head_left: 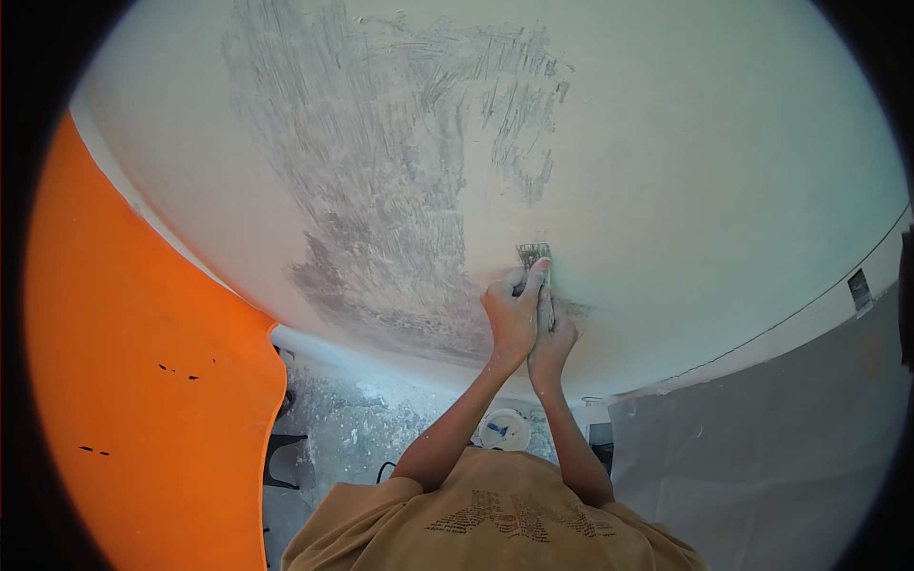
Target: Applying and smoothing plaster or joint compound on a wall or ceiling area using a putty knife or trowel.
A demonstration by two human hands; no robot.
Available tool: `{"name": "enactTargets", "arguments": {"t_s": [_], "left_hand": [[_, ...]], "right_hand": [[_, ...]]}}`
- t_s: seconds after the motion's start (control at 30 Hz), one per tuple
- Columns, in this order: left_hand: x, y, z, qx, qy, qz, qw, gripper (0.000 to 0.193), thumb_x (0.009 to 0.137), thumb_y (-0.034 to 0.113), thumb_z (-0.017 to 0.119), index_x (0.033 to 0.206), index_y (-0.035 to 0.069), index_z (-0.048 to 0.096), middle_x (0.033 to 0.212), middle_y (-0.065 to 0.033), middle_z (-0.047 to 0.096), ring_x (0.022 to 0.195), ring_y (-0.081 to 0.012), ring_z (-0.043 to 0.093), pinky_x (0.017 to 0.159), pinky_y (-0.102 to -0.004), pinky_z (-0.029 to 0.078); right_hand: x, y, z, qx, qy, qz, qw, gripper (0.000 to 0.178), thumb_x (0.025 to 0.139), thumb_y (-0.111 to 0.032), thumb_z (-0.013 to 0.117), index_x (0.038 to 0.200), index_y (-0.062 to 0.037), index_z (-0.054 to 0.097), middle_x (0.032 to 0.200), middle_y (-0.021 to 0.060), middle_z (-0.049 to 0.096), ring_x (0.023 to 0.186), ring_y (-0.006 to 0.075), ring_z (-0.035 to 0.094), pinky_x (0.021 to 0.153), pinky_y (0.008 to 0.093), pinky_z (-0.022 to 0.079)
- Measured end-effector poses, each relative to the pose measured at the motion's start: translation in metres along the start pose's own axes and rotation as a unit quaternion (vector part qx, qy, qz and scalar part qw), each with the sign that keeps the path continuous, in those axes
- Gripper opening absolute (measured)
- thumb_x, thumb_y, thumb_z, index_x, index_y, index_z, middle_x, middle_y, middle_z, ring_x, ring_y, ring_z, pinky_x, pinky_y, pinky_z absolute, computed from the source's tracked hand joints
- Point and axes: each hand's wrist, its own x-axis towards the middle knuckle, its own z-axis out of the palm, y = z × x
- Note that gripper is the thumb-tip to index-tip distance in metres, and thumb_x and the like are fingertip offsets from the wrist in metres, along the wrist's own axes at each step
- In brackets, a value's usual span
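Note:
A flat scraper (534, 252) with a dark, worn blade lies with its edge against the pale wall (685, 190). My left hand (512, 319) is closed near the blade, its thumb stretched along the tool. Just below and to the right, my right hand (554, 352) wraps round the handle end, so most of the handle is hidden. Left of both hands spreads a rough grey scraped patch (381, 209), full of long scratch marks. A narrower scratched strip (524, 143) runs above the blade, with smooth pale coating around it.
An orange panel (152, 362) stands along the left. Below me a white bucket (505, 430) with something blue in it rests on the flake-covered floor (367, 419). A black support leg (284, 462) juts out by the panel. Grey sheeting (762, 447) covers the lower right.

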Motion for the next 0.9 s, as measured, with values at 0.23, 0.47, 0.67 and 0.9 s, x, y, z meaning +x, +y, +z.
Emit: {"name": "enactTargets", "arguments": {"t_s": [0.23,0.47,0.67,0.9], "left_hand": [[-0.025,-0.055,-0.019,0.082,0.013,-0.064,0.995,0.052,0.091,0.032,0.067,0.055,-0.002,0.049,0.049,-0.0011,0.039,0.051,-0.0069,0.034,0.046,-0.0316,0.03],[-0.031,-0.075,-0.015,-0.01,0.028,-0.116,0.993,0.051,0.093,0.033,0.064,0.057,0.0,0.051,0.051,0.0021,0.041,0.051,-0.0049,0.036,0.045,-0.0285,0.03],[-0.033,-0.086,-0.02,0.018,0.025,-0.128,0.991,0.049,0.094,0.032,0.063,0.058,0.0,0.052,0.051,0.0018,0.042,0.051,-0.0051,0.036,0.045,-0.0287,0.031],[-0.032,-0.075,-0.027,0.094,0.023,-0.1,0.99,0.051,0.093,0.031,0.064,0.056,-0.001,0.05,0.05,0.0003,0.04,0.051,-0.0062,0.035,0.045,-0.0309,0.03]], "right_hand": [[-0.04,0.046,-0.009,-0.06,-0.021,0.075,0.995,0.034,0.098,-0.024,0.055,0.091,0.007,0.064,0.061,0.014,0.057,0.056,0.013,0.045,0.054,0.0362,0.04],[-0.035,0.051,-0.013,-0.066,-0.043,0.012,0.997,0.033,0.097,-0.022,0.055,0.085,0.0072,0.062,0.056,0.0136,0.055,0.053,0.0125,0.046,0.052,0.0348,0.039],[-0.042,0.063,-0.009,-0.099,-0.045,0.005,0.994,0.03,0.097,-0.021,0.056,0.087,0.0062,0.063,0.058,0.0131,0.056,0.051,0.0117,0.046,0.05,0.0349,0.039],[-0.043,0.054,-0.003,-0.073,-0.034,0.079,0.994,0.031,0.098,-0.022,0.055,0.093,0.0065,0.066,0.065,0.015,0.063,0.058,0.0105,0.05,0.054,0.0336,0.043]]}}
